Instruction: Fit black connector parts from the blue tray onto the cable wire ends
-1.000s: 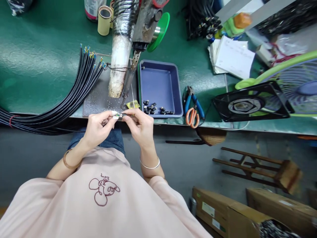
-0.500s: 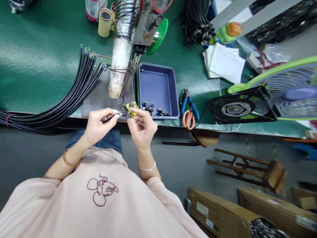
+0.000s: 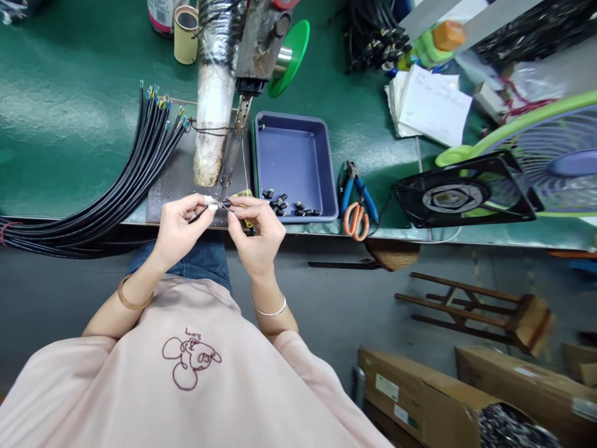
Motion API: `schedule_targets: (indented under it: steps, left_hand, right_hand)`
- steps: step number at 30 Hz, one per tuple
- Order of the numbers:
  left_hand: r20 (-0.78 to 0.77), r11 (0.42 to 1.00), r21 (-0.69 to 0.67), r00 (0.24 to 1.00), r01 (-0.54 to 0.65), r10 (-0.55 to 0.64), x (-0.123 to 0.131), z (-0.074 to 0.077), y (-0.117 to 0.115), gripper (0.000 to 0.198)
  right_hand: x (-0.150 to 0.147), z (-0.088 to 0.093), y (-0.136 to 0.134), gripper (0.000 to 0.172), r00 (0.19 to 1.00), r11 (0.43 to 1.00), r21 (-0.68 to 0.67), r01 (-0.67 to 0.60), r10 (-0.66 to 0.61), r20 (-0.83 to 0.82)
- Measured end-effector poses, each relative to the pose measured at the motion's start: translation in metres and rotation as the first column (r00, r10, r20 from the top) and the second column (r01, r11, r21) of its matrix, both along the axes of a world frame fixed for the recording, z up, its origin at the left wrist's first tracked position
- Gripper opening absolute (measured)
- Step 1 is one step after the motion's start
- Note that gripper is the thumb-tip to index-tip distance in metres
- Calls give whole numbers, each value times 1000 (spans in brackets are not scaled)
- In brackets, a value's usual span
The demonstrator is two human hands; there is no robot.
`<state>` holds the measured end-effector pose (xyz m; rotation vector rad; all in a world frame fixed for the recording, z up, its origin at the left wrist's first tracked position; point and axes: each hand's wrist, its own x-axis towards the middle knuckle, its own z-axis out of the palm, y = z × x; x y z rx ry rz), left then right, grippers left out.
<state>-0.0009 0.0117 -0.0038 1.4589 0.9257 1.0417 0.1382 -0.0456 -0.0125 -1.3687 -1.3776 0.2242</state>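
Note:
My left hand (image 3: 183, 223) is closed around a thin black cable, its end pointing right between thumb and forefinger, with white on a fingertip. Facing it, my right hand (image 3: 258, 231) pinches a small black connector (image 3: 226, 203) right at the cable's end; whether the two touch is too small to tell. Just above my fingertips, the soldering iron (image 3: 236, 140) points down on its stand, and a thin strand of solder wire (image 3: 245, 165) hangs beside it. A yellow piece (image 3: 247, 198) lies partly hidden behind my right fingers.
A bundle of black cables (image 3: 116, 186) with stripped coloured ends lies at left. The blue tray (image 3: 293, 155) holds several small black connectors (image 3: 280, 202). Right of it are cutters (image 3: 358, 199), papers (image 3: 433, 106) and a black fan (image 3: 461, 190). A wrapped tube (image 3: 209, 124) stands beside the iron.
My right hand has moved left from beside the yellow piece to the cable end, and a black connector now shows at its fingertips. The view has shifted slightly.

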Motion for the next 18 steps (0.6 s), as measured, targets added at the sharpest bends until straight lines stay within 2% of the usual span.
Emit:
schedule_targets:
  steps: [5, 9, 18]
  left_hand:
    - [-35, 997, 70, 999, -21, 24, 0, 2, 2, 13]
    - [-56, 991, 133, 998, -32, 39, 0, 2, 2, 12]
    - [-40, 993, 108, 998, -40, 44, 1, 0, 1, 12]
  right_hand:
    - [0, 3, 4, 13, 1000, 1000, 26, 1, -1, 2]
    - [1, 6, 6, 13, 997, 996, 85, -7, 1, 71]
    - [1, 11, -2, 14, 990, 997, 68, -30, 21, 137]
